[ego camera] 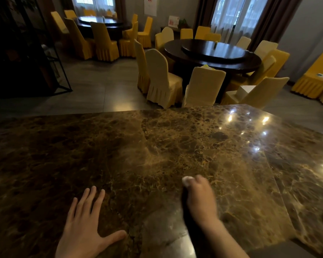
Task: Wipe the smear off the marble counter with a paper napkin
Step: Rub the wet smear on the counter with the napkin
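Observation:
The brown marble counter [157, 146] fills the lower half of the head view. My left hand [84, 226] lies flat on it near the front, fingers spread, holding nothing. My right hand [199, 198] is blurred and closed around a small white paper napkin [187, 179], of which only a bit shows at the fingertips, pressed to the stone. A paler, hazy patch [164, 228] lies on the marble between my two hands. I cannot pick out a distinct smear.
Beyond the counter's far edge stand round dark dining tables [213, 53] ringed with yellow-covered chairs [162, 77]. A dark metal shelf frame [50, 53] stands at the left. Lamp glare [265, 119] shines on the counter's right side.

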A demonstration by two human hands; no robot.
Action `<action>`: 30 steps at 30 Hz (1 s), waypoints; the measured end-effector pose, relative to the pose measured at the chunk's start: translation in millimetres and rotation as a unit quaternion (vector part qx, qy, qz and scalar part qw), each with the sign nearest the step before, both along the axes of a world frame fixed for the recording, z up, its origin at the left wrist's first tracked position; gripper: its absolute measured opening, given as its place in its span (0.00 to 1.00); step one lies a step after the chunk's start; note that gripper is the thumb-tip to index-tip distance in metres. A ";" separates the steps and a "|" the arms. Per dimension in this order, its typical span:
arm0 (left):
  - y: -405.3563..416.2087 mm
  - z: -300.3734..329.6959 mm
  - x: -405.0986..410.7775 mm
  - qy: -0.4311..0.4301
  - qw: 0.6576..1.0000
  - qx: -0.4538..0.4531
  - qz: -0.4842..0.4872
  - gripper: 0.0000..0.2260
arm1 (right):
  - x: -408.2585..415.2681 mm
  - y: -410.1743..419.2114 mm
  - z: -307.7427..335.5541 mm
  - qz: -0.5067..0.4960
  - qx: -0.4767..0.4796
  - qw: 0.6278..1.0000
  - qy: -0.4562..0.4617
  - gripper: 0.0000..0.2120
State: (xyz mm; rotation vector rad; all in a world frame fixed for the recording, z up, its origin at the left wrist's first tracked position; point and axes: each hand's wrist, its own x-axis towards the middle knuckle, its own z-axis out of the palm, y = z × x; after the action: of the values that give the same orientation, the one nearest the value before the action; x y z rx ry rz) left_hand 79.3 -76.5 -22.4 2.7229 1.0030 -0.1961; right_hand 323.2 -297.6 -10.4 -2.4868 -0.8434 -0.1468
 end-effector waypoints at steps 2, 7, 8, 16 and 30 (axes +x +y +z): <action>0.0 -0.2 -0.1 -0.003 1.000 0.001 0.001 0.63 | 13.8 -3.9 4.0 -0.070 -0.022 0.997 0.002 0.06; 0.0 -1.0 -1.0 -0.009 1.000 0.002 0.000 0.63 | -80.8 56.4 3.1 0.063 0.024 0.993 0.096 0.11; -0.5 -1.0 -1.6 -0.012 1.000 0.001 -0.001 0.63 | -99.1 61.2 2.8 0.122 0.027 0.987 0.104 0.15; -2.8 -1.8 -5.5 -0.032 0.999 0.007 -0.004 0.63 | -18.7 5.5 0.9 -0.038 -0.022 0.999 0.012 0.07; -2.5 -3.7 -6.8 -0.026 1.000 0.010 -0.007 0.63 | -34.3 36.1 9.7 -0.006 -0.039 0.999 0.022 0.07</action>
State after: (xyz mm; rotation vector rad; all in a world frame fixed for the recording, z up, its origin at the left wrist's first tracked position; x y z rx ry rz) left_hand 72.5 -79.0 -26.1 2.7380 0.9782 -0.1174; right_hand 288.9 -261.5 -0.8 -2.5587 -0.8302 -0.0640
